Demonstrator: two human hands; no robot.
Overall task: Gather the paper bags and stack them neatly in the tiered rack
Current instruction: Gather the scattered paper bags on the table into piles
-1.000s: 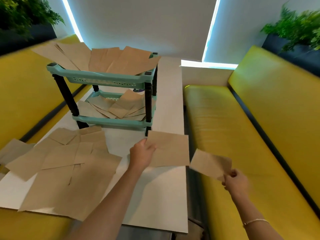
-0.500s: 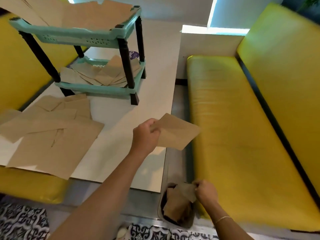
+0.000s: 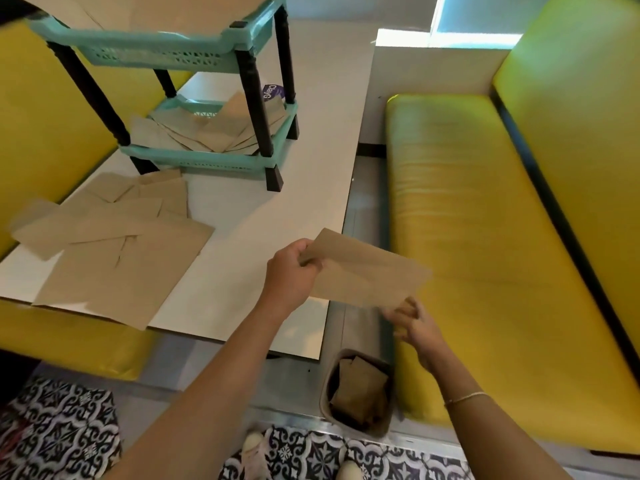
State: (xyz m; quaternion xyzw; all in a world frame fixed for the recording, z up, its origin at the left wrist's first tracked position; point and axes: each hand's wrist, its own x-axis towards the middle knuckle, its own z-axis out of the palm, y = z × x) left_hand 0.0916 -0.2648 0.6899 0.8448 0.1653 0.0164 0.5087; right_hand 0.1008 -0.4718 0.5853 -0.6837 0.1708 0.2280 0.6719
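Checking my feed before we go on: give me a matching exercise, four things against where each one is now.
1. brown paper bag in hand
2. small grey bin
3. teal two-tier plastic rack
4. loose pile of brown paper bags

A. stands on the white table's far part
B. on the floor beside the yellow bench
C. spread on the table's near left
D. held by both hands

Pairs: 1-D, 2-B, 3-A, 4-C

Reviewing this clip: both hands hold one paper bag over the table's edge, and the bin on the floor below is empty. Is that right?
Not quite. The bin on the floor is not empty: the head view shows brown paper bags inside it. The rest stands: the left hand and right hand both hold one paper bag over the table edge.
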